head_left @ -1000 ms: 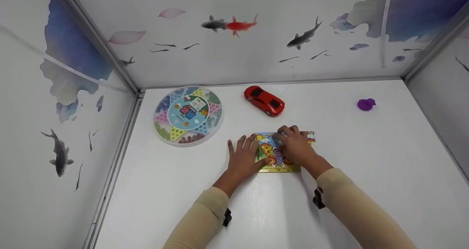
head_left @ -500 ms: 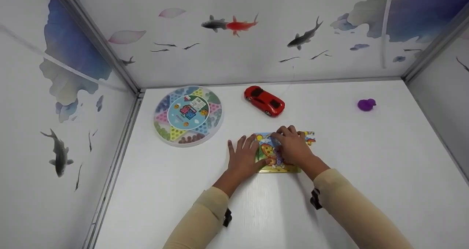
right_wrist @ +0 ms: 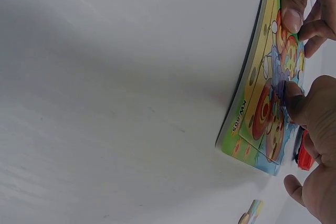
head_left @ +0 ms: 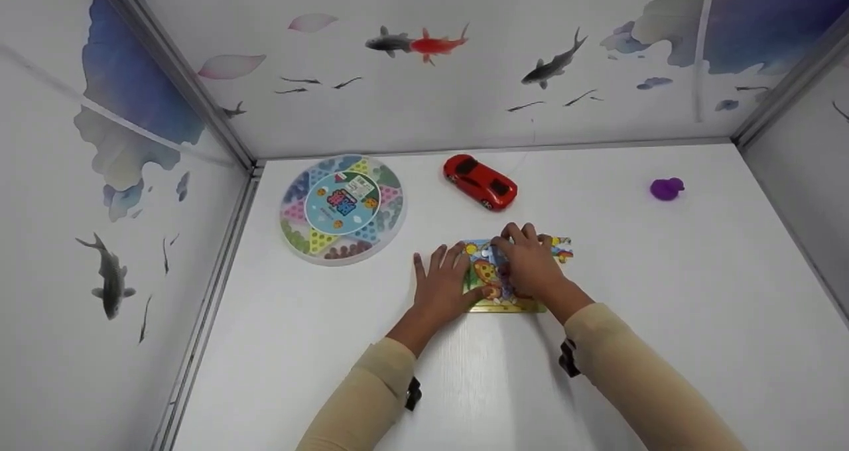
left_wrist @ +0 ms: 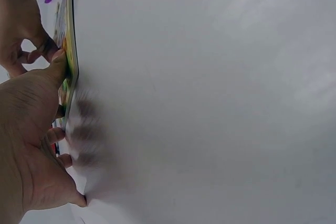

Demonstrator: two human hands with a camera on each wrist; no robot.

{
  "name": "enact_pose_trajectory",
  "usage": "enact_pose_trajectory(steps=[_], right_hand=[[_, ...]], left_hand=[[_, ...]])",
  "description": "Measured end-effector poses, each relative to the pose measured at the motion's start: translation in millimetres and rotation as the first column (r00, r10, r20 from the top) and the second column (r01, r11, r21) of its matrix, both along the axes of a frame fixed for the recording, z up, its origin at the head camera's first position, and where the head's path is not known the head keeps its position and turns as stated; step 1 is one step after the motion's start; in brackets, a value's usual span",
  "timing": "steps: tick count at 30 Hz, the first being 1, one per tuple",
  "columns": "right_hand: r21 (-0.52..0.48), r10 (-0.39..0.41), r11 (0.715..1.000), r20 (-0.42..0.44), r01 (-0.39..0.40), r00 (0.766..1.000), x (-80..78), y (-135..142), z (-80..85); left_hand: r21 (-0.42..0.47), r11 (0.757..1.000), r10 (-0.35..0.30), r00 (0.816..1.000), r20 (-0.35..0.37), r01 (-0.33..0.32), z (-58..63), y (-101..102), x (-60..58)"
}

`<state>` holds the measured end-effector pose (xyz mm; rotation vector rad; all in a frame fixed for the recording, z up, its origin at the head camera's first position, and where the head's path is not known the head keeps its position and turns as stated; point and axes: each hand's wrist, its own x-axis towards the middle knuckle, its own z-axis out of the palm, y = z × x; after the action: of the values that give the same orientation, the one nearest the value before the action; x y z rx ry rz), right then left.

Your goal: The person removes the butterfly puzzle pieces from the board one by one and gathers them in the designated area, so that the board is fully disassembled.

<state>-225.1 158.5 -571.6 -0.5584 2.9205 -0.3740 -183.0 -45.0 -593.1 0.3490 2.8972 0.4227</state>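
A colourful cartoon jigsaw puzzle (head_left: pixel 485 272) lies flat on the white table in the head view. My left hand (head_left: pixel 440 286) rests spread over its left side, with the thumb (right_wrist: pixel 291 19) pressing its near left part in the right wrist view. My right hand (head_left: pixel 534 265) is over the right half, its fingers bent and their tips down on the picture. In the right wrist view the right thumb (right_wrist: pixel 294 95) touches the puzzle's middle; whether a piece is pinched there I cannot tell. A loose puzzle piece (head_left: pixel 565 255) shows just past the puzzle's right side.
Behind the puzzle stands a red toy car (head_left: pixel 480 182). A round Chinese checkers set (head_left: pixel 343 210) lies at the back left. On the far right sits a small purple toy duck (head_left: pixel 666 188). Fish-printed panels (head_left: pixel 398 106) wall in the table at the back and sides.
My right hand has shifted slightly left and away from me over the puzzle, uncovering more of the loose piece. The left hand has stayed in place.
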Motion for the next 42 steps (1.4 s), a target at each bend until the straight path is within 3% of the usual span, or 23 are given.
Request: enact_pose_trajectory(steps=[13,28,35,42], right_hand=[[-0.073,0.008,0.997,-0.016,-0.009,1.000,3.6,3.4,-1.9],[-0.040,0.031,0.999,-0.036,-0.032,0.999,4.8,0.9,1.9],[-0.038,0.028,0.999,-0.003,-0.029,1.000,5.0,0.3,1.3],[-0.098,0.034,0.995,0.023,-0.032,0.999,4.2,0.5,-0.1]], left_hand=[[-0.006,1.000,-0.005,1.000,-0.024,0.005,0.4,-0.2,2.6],[0.008,1.000,-0.006,1.000,-0.012,0.006,4.0,-0.8,3.8],[0.007,1.000,-0.004,1.000,-0.009,0.004,1.4,-1.0,3.3],[0.010,1.000,-0.004,1.000,0.001,0.004,1.8,-1.0,2.8]])
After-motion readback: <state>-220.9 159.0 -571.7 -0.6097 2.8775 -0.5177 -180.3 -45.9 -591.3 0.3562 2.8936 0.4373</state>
